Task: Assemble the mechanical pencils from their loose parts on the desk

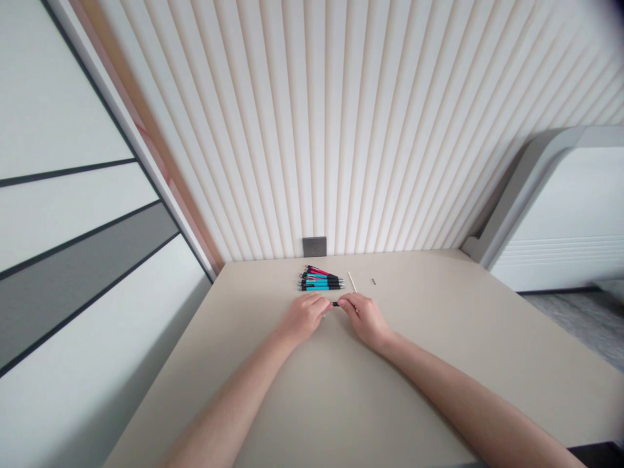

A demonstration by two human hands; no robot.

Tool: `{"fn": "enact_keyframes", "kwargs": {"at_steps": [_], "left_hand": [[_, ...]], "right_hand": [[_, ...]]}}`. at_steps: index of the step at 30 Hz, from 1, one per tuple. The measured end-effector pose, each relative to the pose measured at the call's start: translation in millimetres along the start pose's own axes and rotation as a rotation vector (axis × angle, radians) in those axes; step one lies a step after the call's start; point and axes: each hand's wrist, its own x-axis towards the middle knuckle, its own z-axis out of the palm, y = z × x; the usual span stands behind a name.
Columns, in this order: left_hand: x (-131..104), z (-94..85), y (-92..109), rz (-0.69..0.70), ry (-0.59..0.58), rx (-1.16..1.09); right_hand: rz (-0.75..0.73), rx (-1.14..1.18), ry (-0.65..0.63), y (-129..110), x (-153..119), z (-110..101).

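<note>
Both hands are closed on a pen (335, 303), whose short black section shows between them; the rest is hidden by fingers. My left hand (306, 314) grips its left part, and my right hand (361, 314) wraps round the right part. Just beyond the hands lies a group of several click pens (322, 285), teal ones and pink ones with black grips, tips pointing right. A thin white stick (351, 281), like a pen refill, lies past my right hand. To its right is a tiny dark piece (374, 281), perhaps a spring, too small to tell.
The pens lie on a beige tabletop (273, 403) against a white ribbed wall (312, 130). A dark wall socket (314, 246) sits just above the table's back edge. White panelled furniture (73, 364) stands on the left, and a pale headboard-like panel (560, 214) on the right.
</note>
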Motion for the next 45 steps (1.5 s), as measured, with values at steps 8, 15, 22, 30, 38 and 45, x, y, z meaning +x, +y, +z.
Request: {"fn": "enact_keyframes", "kwargs": {"at_steps": [8, 15, 22, 30, 38, 45], "left_hand": [[-2, -1.7, 4, -0.099, 0.012, -0.221], [4, 2.5, 17, -0.262, 0.172, -0.382], [9, 6.3, 26, -0.315, 0.249, -0.487], [9, 10.0, 27, -0.29, 0.25, -0.407], [2, 13.4, 14, -0.239, 0.17, -0.198], [2, -0.6, 11, -0.073, 0.054, -0.017]], "right_hand": [[-0.116, 0.06, 0.028, -5, 1, -7], [-0.019, 0.144, 0.12, -14, 0, -3], [0.225, 0.253, 0.102, -19, -5, 10], [0.204, 0.372, 0.186, -9, 1, 12], [0.241, 0.341, 0.034, -16, 0, 8], [0.256, 0.151, -0.021, -7, 4, 4]]}}
